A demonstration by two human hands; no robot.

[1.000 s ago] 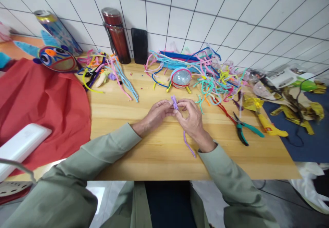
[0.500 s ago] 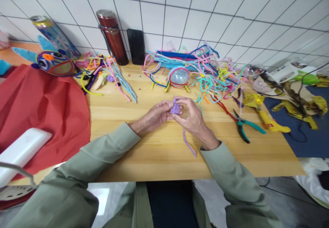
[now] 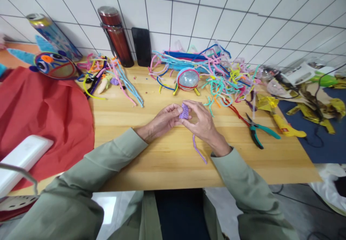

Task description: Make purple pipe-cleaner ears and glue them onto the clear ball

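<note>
Here, left hand (image 3: 161,120) and right hand (image 3: 203,123) fingers pinching purple coil (image 3: 184,111); can (image 3: 52,35) print unreadably blurred

The left hand (image 3: 164,119) and right hand (image 3: 202,122) meet at the purple coil (image 3: 185,111), pinching it from either side, fingers bent, wrists angled inward toward it.

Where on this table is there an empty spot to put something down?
Bare wood lies between the red cloth and the left hand, and near the front edge of the table between the right hand and the pliers. The back is crowded with the pipe cleaner pile; both hands pinch a purple pipe cleaner mid-table.
</note>
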